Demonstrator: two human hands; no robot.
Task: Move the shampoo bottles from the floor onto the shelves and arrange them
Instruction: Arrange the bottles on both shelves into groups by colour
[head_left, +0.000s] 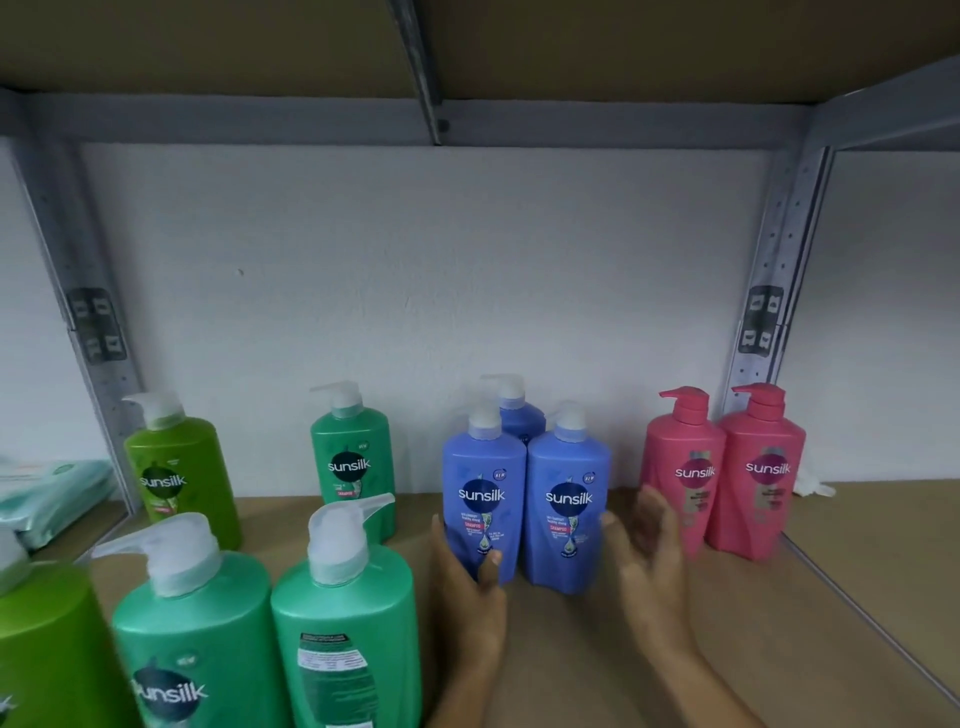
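Two blue shampoo bottles (483, 499) (569, 504) stand side by side on the brown shelf board (566, 654), with a third blue bottle (519, 415) behind them. My left hand (467, 587) lies against the lower left side of the left blue bottle, thumb across its front. My right hand (649, 551) has straight fingers at the right side of the right blue bottle. Two pink bottles (685, 467) (769, 467) stand at the right. Teal bottles (350, 457) (348, 623) (192, 639) and lime green bottles (176, 478) (41, 649) stand at the left.
Grey metal uprights (779, 260) (88, 312) frame the bay, and another shelf board (623, 47) hangs close overhead. Pale green packets (52, 493) lie in the neighbouring bay at the left. A small white object (815, 486) sits behind the pink bottles. Bare board shows at the front right.
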